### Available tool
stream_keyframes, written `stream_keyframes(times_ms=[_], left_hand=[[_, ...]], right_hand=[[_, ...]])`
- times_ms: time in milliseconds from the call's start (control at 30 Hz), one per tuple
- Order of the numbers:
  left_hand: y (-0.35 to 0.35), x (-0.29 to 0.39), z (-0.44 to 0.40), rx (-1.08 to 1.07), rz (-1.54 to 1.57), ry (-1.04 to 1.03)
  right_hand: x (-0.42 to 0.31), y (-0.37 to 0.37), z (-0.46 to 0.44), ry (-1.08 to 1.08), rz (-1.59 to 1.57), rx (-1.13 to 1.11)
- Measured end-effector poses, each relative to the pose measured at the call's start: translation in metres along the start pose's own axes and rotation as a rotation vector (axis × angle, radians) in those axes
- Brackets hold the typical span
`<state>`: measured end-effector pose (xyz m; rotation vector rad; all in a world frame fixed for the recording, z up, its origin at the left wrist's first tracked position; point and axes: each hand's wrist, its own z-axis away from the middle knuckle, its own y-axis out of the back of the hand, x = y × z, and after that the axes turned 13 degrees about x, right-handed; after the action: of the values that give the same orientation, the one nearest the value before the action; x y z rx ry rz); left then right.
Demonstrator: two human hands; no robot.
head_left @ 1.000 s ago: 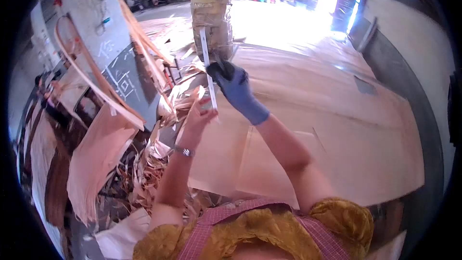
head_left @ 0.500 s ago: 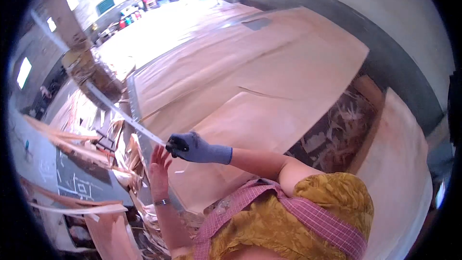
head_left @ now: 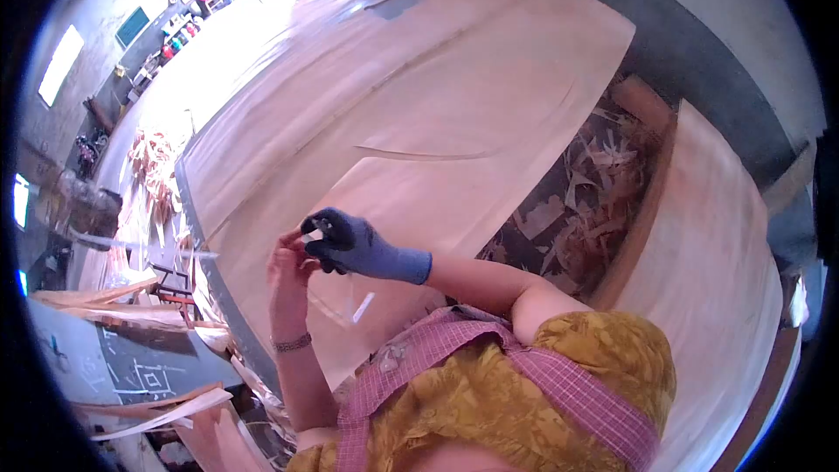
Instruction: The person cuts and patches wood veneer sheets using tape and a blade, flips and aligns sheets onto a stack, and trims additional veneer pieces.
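Observation:
My right hand (head_left: 336, 242) wears a blue glove with black fingertips, its fingers curled round a small pale piece that I cannot make out. Touching or nearly touching it is my bare left hand (head_left: 290, 260), fingers bent towards the glove; what they hold, if anything, is hidden. Below the hands a short white strip (head_left: 363, 308) shows over the large sheets of thin wood veneer (head_left: 437, 114). A blurred pale strip (head_left: 144, 246) hangs to the left, near the post.
A second veneer stack (head_left: 708, 245) stands at the right. Between the stacks lie veneer scraps (head_left: 581, 210). At the lower left are a marked grey panel (head_left: 140, 367) and long veneer strips (head_left: 166, 415). Coloured bottles (head_left: 179, 39) stand at the far wall.
The view has swung right and down, so the post now sits at the left edge. Both hands have come closer to the body, away from the post and the long white strip.

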<state>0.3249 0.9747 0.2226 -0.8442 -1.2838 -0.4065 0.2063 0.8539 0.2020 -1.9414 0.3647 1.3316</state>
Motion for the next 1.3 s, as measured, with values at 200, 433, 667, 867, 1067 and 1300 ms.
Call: stream_keyframes(times_ms=[200,433,667,867,1067,1300], left_hand=[[-0.107,-0.055,-0.053,0.02,-0.251,0.298],[-0.186,-0.13,-0.148,0.147,-0.419,0.093],[-0.182,-0.259,-0.254,-0.119,-1.442,-0.556],[-0.201,-0.291,-0.303,-0.167,-1.376,-0.657],[-0.227,-0.307,-0.339,0.012,-1.273,-0.612],[-0.233,-0.326,-0.372,-0.238,-1.392,-0.749]], right_hand=[[-0.017,0.136,-0.022,-0.156,0.106,0.014],[-0.012,0.275,-0.052,-0.443,0.154,0.157],[0.02,0.361,-0.138,-0.466,0.16,0.373],[0.036,0.396,-0.202,-0.543,0.214,0.501],[0.072,0.42,-0.266,-0.699,0.314,0.43],[0.126,0.433,-0.275,-0.692,0.48,0.389]])
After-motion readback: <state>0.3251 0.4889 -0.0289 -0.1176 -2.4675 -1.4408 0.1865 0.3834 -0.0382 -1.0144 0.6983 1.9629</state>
